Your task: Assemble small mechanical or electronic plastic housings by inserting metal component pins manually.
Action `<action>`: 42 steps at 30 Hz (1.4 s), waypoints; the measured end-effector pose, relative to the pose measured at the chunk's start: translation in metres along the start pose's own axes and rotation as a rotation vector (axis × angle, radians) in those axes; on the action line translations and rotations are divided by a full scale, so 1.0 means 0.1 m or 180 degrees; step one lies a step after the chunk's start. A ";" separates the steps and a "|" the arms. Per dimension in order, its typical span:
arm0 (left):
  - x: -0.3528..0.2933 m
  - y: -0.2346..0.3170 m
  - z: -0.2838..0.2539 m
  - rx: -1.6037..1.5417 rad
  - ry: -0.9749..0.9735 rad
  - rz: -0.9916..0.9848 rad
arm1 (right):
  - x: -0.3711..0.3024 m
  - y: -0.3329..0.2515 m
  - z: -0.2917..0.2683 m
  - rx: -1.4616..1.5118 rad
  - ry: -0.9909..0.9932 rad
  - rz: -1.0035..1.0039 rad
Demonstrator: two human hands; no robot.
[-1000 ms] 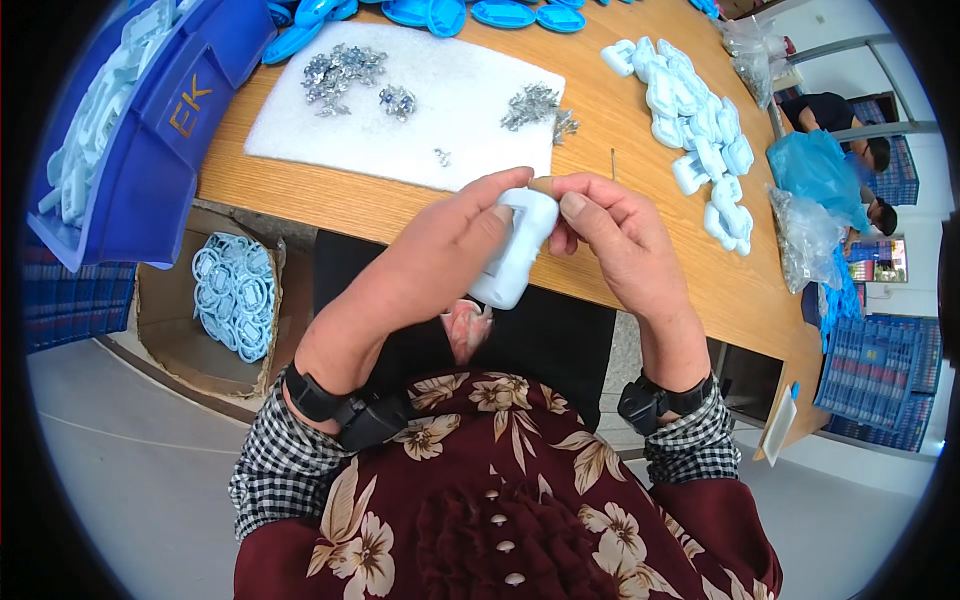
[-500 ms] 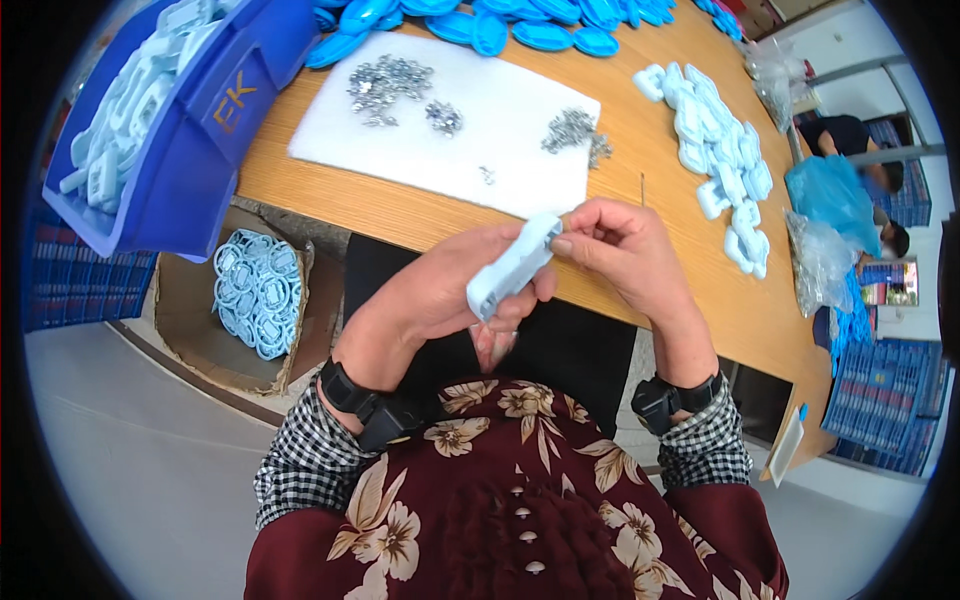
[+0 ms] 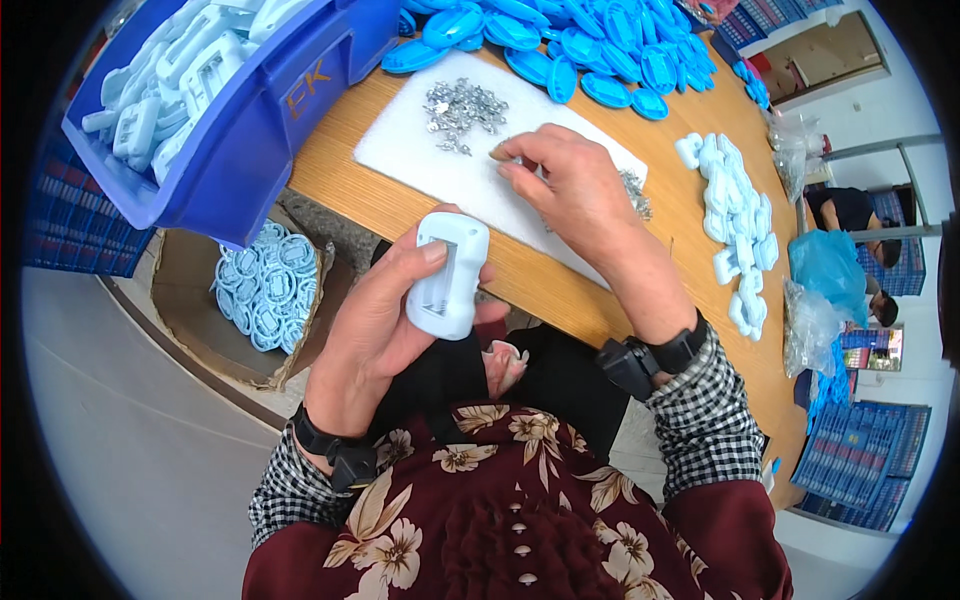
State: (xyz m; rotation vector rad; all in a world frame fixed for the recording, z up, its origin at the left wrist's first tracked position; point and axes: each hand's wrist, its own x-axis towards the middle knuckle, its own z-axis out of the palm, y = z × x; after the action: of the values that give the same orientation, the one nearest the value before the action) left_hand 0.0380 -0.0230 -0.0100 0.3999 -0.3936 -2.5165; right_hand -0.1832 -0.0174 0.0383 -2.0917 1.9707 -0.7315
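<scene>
My left hand [image 3: 385, 325] grips a white plastic housing [image 3: 447, 275], holding it upright in front of the table edge. My right hand [image 3: 570, 190] reaches over the white foam pad [image 3: 420, 160] on the wooden table [image 3: 690, 260]. Its fingertips are pinched together near small metal parts on the pad; whether they hold one I cannot tell. A pile of small metal parts [image 3: 462, 108] lies on the pad to the left of that hand, and another small pile [image 3: 634, 192] shows just behind it.
A blue bin [image 3: 250, 110] of white housings stands at the table's left end. Blue oval shells [image 3: 590, 45] line the far edge. White pieces [image 3: 735, 225] lie at the right. A cardboard box [image 3: 195, 300] of pale blue rings sits on the floor. Another person [image 3: 850, 215] sits far right.
My right hand has left the housing and reached forward onto the foam pad. My left hand has turned the housing upright and keeps holding it alone.
</scene>
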 end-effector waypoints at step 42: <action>0.28 -0.12 0.24 0.1806 0.0242 0.0442 | -0.56 -0.15 -0.25 0.2288 -0.0718 0.1530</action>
State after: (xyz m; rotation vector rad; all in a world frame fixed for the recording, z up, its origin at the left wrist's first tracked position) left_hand 0.0014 -0.0240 0.0023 0.6533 -1.0708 -2.2141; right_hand -0.1820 0.0437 0.0535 -1.1756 1.6429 -0.8756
